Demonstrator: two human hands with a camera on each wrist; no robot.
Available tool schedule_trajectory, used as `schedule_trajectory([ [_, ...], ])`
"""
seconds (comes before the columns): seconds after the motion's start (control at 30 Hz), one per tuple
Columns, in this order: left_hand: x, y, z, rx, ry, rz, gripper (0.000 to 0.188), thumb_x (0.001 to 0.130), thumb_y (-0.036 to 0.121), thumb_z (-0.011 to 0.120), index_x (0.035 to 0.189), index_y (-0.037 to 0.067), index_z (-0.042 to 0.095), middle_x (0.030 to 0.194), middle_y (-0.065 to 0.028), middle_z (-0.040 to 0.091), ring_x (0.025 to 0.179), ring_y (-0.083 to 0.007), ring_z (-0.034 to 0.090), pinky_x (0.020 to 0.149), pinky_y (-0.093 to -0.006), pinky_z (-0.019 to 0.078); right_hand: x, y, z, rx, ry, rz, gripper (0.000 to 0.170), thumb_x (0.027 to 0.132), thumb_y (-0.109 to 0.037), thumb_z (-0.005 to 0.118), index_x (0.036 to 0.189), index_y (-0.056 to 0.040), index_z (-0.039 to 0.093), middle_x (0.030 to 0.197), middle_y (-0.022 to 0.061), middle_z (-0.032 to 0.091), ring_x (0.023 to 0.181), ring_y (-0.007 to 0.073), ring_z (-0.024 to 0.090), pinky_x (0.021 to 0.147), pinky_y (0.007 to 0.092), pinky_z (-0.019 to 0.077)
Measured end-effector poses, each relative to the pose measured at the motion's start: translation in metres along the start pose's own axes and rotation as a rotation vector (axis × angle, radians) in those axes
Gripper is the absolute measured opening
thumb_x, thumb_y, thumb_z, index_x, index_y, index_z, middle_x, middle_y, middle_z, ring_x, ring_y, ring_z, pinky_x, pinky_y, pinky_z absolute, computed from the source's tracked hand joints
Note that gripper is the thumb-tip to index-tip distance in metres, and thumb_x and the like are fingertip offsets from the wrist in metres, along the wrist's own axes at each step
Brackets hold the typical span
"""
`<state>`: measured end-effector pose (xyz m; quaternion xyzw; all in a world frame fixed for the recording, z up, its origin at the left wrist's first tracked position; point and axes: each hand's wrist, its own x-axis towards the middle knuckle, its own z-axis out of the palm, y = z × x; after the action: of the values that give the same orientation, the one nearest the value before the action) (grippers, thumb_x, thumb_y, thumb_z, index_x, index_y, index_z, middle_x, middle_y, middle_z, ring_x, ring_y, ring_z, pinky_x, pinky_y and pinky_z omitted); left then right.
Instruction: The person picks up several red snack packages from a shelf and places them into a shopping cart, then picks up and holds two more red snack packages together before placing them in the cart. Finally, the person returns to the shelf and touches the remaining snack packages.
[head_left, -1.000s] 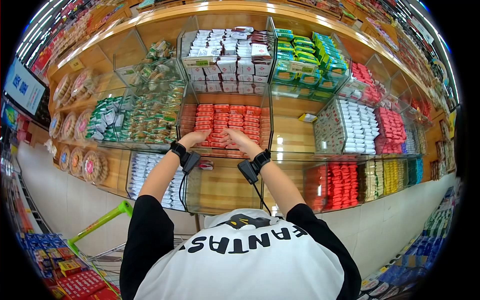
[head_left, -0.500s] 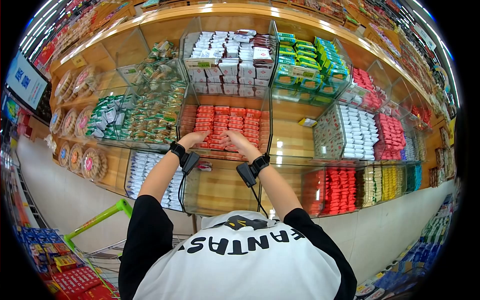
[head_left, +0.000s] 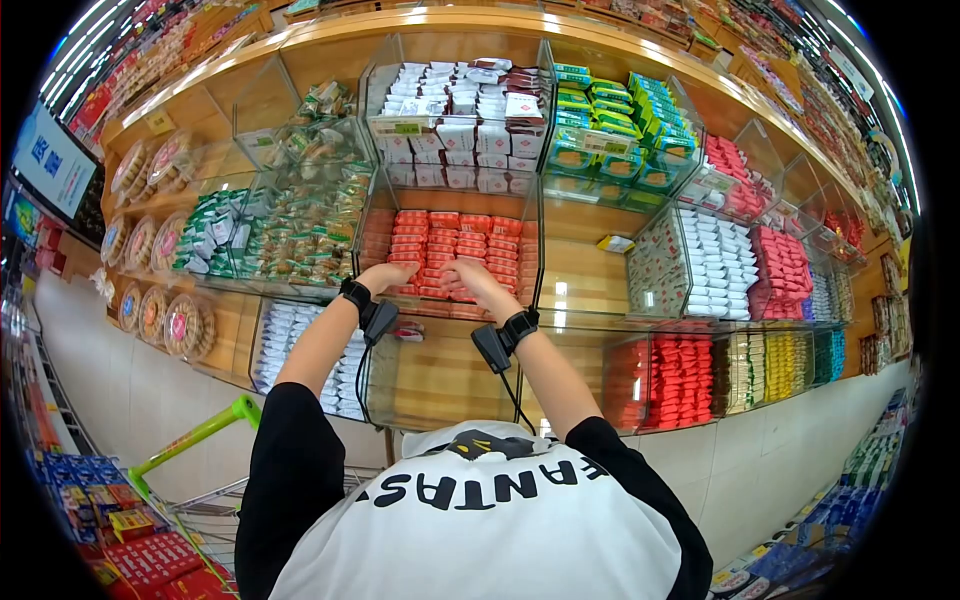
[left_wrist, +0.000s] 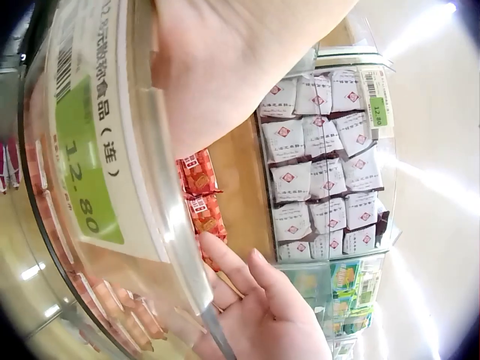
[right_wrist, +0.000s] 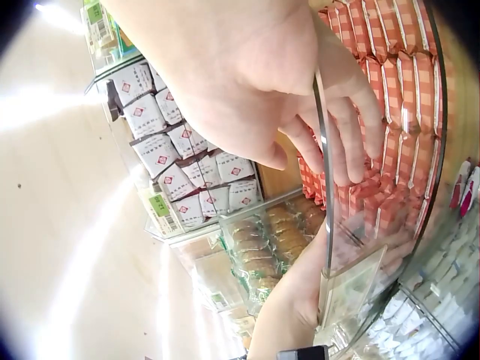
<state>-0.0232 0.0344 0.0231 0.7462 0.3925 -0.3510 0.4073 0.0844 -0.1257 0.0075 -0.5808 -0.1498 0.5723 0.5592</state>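
Both hands reach over the front glass of a bin of red-wrapped snack packets (head_left: pixel 440 245), stacked in rows. My left hand (head_left: pixel 392 276) hangs at the bin's left side, palm side inward, its fingers extended toward the packets. In the left wrist view its fingers are hidden behind the price tag (left_wrist: pixel 94 150). On the right, my right hand (head_left: pixel 473 278) holds its fingers loosely bent just over the front packets. The right wrist view shows these fingers (right_wrist: pixel 345 142) spread beyond the glass edge, close above the packets, gripping none.
Clear dividers (head_left: pixel 541 230) stand on both sides of the bin. Behind it are white packets (head_left: pixel 455 130); green-yellow packets (head_left: pixel 605 115) lie to their right. Bagged pastries (head_left: pixel 310 215) fill the left bin. A cart with a green handle (head_left: pixel 195 435) stands at lower left.
The head view has shifted slightly since the earliest frame. Both hands stay in nearly the same place over the red packets, and no packet has visibly moved.
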Motion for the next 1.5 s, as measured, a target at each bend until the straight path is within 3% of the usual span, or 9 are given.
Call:
schedule_trajectory([
  [0.1,0.020,-0.010,0.000,-0.052,-0.005,0.025,0.073,0.081,0.063,0.022,0.133,0.013,0.024,0.129,-0.0223,0.032,0.117,-0.0341,0.033,0.091,-0.0454,0.0299,-0.002,-0.001,0.001,0.019,0.024,-0.003,0.026,0.085,-0.026,0.046,0.098,-0.0038,0.051,0.081,0.0067,0.057,0.072,0.0142,0.055,0.060,0.0265,0.0434],
  [0.17,0.061,-0.026,0.001,-0.076,0.054,0.045,0.071,0.081,0.062,0.025,0.127,0.008,0.036,0.121,-0.0176,0.044,0.109,-0.0278,0.042,0.089,-0.0403,0.0331,0.002,0.002,0.000,0.011,0.035,-0.016,0.024,0.085,-0.025,0.046,0.095,-0.0038,0.052,0.081,0.0066,0.058,0.072,0.0145,0.057,0.061,0.0267,0.0450],
  [0.27,0.024,-0.014,-0.001,-0.127,0.012,0.082,0.070,0.083,0.060,0.021,0.133,0.013,0.024,0.125,-0.0249,0.037,0.115,-0.0344,0.037,0.091,-0.0428,0.0306,0.001,0.002,0.001,0.001,0.048,-0.034,0.022,0.085,-0.023,0.045,0.092,-0.0037,0.053,0.080,0.0063,0.060,0.072,0.0147,0.059,0.062,0.0268,0.0466],
  [0.7,0.037,-0.020,0.003,-0.066,0.070,0.129,0.076,0.079,0.066,0.022,0.130,0.010,0.031,0.123,-0.0179,0.042,0.109,-0.0274,0.043,0.089,-0.0390,0.0340,0.003,0.003,0.001,-0.034,0.052,-0.040,0.020,0.084,-0.024,0.047,0.090,-0.0054,0.052,0.080,0.0058,0.059,0.074,0.0146,0.058,0.061,0.0262,0.0465],
  [0.87,0.053,-0.027,0.002,-0.052,0.122,0.112,0.079,0.079,0.066,0.018,0.127,0.007,0.036,0.100,-0.0215,0.056,0.092,-0.0316,0.054,0.076,-0.0421,0.0416,0.004,0.006,-0.001,-0.034,0.051,-0.052,0.023,0.085,-0.024,0.047,0.094,-0.0039,0.052,0.084,0.0074,0.058,0.076,0.0158,0.058,0.062,0.0262,0.0471],
  [0.97,0.082,-0.041,-0.001,-0.095,0.056,0.238,0.080,0.079,0.066,0.020,0.129,0.005,0.032,0.115,-0.0215,0.049,0.100,-0.0308,0.049,0.087,-0.0420,0.0349,0.002,0.003,0.001,-0.059,0.057,-0.054,0.024,0.085,-0.024,0.046,0.096,-0.0028,0.051,0.086,0.0082,0.058,0.077,0.0162,0.058,0.062,0.0263,0.0474],
  [1.07,0.007,-0.003,0.000,-0.035,0.085,0.062,0.079,0.080,0.065,0.019,0.129,0.004,0.031,0.116,-0.0216,0.048,0.103,-0.0303,0.048,0.087,-0.0414,0.0352,0.002,0.003,0.000,-0.071,0.053,-0.043,0.024,0.086,-0.024,0.046,0.097,-0.0028,0.050,0.086,0.0080,0.058,0.077,0.0159,0.058,0.063,0.0268,0.0475],
  [1.27,0.123,-0.053,0.005,0.000,-0.051,0.143,0.075,0.083,0.062,0.016,0.130,0.004,0.029,0.121,-0.0200,0.044,0.108,-0.0291,0.046,0.090,-0.0374,0.0330,0.000,0.001,0.001,-0.064,0.041,-0.005,0.032,0.086,-0.027,0.048,0.105,-0.0010,0.047,0.087,0.0087,0.055,0.072,0.0148,0.055,0.062,0.0273,0.0449],
  [1.5,0.055,-0.025,0.003,-0.048,0.073,0.203,0.076,0.082,0.063,0.013,0.130,0.007,0.028,0.114,-0.0203,0.051,0.097,-0.0291,0.054,0.087,-0.0371,0.0364,0.003,0.003,0.001,-0.084,0.041,-0.028,0.023,0.085,-0.021,0.047,0.099,-0.0024,0.049,0.087,0.0082,0.057,0.074,0.0141,0.056,0.063,0.0269,0.0457],
])
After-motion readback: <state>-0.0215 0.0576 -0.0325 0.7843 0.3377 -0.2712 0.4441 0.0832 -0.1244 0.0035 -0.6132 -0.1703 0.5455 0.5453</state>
